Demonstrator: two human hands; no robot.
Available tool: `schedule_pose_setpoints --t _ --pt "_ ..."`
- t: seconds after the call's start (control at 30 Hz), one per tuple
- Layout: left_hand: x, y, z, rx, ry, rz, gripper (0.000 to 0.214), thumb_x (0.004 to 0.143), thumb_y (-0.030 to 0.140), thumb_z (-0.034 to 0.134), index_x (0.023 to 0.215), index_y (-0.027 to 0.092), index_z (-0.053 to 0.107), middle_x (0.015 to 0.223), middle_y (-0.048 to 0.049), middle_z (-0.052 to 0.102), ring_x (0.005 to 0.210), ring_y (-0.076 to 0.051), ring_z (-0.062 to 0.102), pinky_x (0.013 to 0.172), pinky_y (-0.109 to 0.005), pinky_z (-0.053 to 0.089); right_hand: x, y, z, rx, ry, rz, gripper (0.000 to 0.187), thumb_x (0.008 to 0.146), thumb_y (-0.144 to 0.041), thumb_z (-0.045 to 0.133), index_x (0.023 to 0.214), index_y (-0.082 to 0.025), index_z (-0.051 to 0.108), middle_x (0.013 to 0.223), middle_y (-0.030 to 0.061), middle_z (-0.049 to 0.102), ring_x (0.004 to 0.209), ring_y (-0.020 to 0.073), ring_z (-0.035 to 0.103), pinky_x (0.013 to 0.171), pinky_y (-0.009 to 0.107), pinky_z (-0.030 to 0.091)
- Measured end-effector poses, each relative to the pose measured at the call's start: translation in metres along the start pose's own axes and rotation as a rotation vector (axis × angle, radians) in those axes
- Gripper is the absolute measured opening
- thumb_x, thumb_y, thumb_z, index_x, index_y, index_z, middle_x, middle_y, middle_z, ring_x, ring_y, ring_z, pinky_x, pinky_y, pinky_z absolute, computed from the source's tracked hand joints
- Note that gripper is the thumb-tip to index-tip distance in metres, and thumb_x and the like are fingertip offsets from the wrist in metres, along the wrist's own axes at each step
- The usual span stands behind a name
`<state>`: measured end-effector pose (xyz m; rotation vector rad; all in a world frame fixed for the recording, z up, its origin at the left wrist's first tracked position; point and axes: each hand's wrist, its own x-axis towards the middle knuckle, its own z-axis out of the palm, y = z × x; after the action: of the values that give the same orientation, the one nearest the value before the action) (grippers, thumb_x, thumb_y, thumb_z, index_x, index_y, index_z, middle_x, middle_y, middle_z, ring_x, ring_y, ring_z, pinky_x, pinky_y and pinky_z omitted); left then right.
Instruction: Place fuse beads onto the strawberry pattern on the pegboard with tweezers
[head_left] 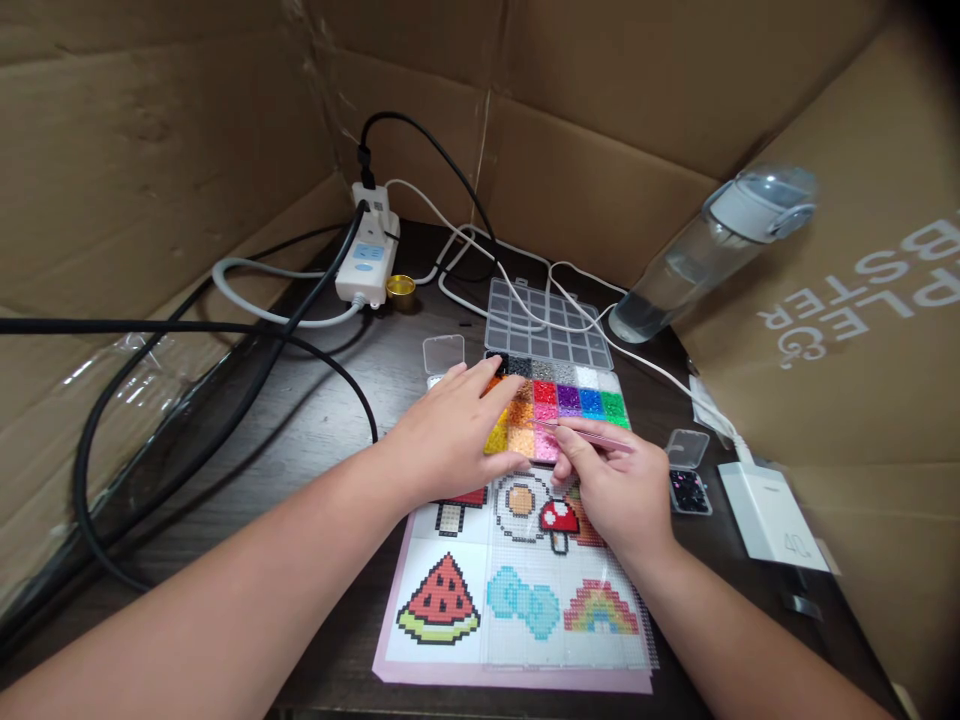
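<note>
A compartment box of coloured beads (pixel 569 398) lies on the table with its clear lid (pixel 551 325) folded back. My left hand (pixel 457 425) rests over the box's left side, fingers spread, the thumb by its front edge. Between the fingers of my right hand (pixel 619 480) are pink tweezers (pixel 596 435), their tips over the orange and pink beads. Just in front of the box, a clear pegboard (pixel 517 640) covers part of a pattern sheet (pixel 439 570) showing a watermelon, bow and rainbow. A red-and-white mushroom of beads (pixel 559 520) is on the pegboard.
To the right are a small open case of dark beads (pixel 688 490) and a white charger (pixel 772 515). A water bottle (pixel 697 265) leans at the back right. A power strip (pixel 369 255), gold cup (pixel 401 291) and black cables (pixel 247 400) lie left. Cardboard walls (pixel 600 90) surround the table.
</note>
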<state>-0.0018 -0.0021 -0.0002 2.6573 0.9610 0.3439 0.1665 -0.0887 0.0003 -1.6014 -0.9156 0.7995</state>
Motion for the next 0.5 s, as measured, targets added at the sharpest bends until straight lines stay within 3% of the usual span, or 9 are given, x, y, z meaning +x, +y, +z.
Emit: schedule_pose_setpoints --t 0.5 --pt "0.0013 0.0 -0.0005 0.026 -0.01 -0.001 0.081 0.082 0.063 0.059 0.144 0.015 0.039 0.152 -0.022 0.038 0.143 -0.033 0.034 0.118 -0.051 0.024 0.0001 0.0027 -0.0004 0.005 -0.01 -0.007 0.02 0.078 -0.032 0.074 0.085 -0.013 0.075 0.048 -0.0008 0.063 0.043 0.0119 0.057 0.046 0.025 0.05"
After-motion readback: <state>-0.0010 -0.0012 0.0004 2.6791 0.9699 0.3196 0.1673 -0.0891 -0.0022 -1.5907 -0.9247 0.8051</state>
